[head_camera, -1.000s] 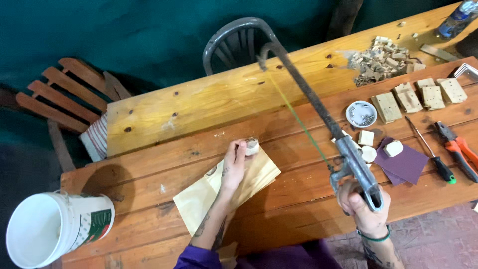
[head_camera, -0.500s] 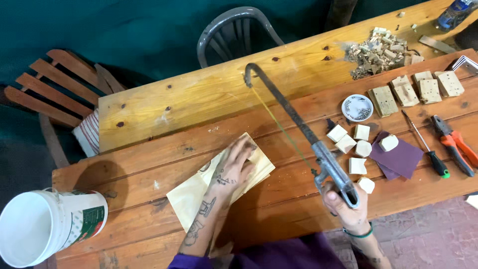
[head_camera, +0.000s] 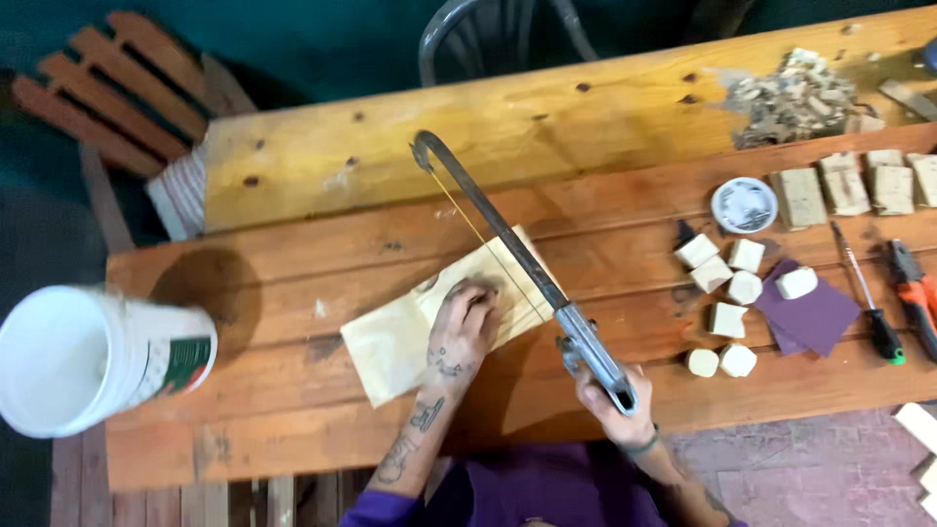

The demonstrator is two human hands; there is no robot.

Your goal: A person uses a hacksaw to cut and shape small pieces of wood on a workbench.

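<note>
Our right hand (head_camera: pixel 613 405) is wrapped tight round the handle of the hacksaw (head_camera: pixel 517 263), and our left hand (head_camera: pixel 462 327) is pressed flat on the pale wood board (head_camera: pixel 410 327) at the bench's near middle. The saw runs near-right to far-left, tip pointing away. Looks like the cut's barely started; no kerf visible yet.
</note>
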